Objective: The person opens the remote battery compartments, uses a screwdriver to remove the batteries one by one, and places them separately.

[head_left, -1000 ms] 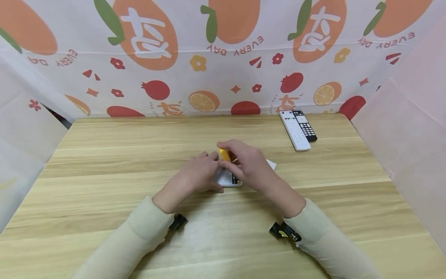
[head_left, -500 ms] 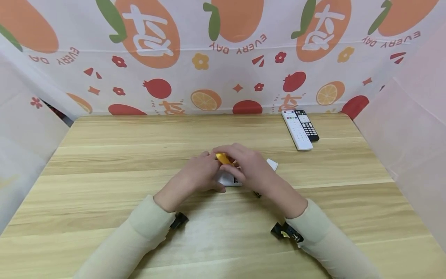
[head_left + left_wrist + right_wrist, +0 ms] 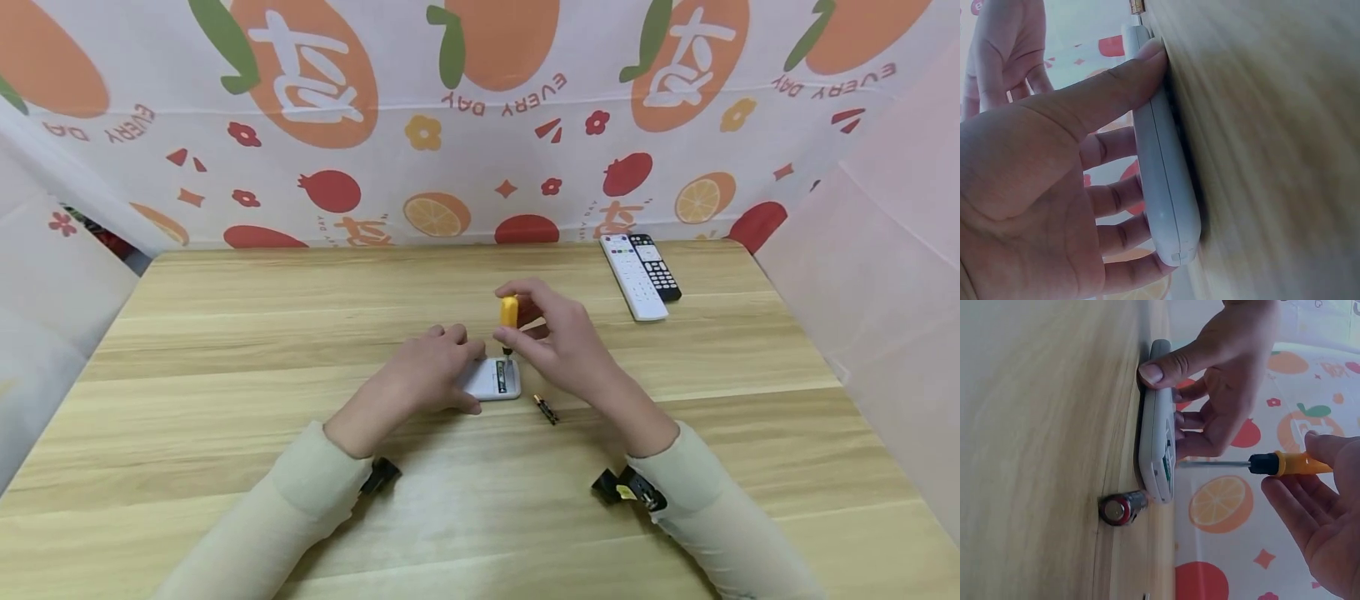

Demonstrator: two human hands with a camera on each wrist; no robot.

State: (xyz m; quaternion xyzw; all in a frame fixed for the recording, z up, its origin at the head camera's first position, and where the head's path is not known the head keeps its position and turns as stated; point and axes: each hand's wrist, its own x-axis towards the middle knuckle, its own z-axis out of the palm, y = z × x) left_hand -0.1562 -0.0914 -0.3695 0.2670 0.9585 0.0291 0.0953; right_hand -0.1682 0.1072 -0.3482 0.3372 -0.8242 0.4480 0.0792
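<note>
Across the desk (image 3: 225, 333), the left hand (image 3: 427, 367) grips the device (image 3: 482, 381) by its edges, while the right hand (image 3: 558, 337), shifted rightward over the last half second, holds the screwdriver (image 3: 509, 311) by its handle. Farther back, a white remote (image 3: 634, 279) partly overlaps a black remote (image 3: 658, 271). The device lies flat on the desk, its open compartment (image 3: 507, 377) now in plain view. The screwdriver, previously tilted, stands nearly upright there; whether its tip touches cannot be told. Probably the work now centres on that compartment. The battery (image 3: 546, 410), no longer partly hidden, lies just beside the device.
</note>
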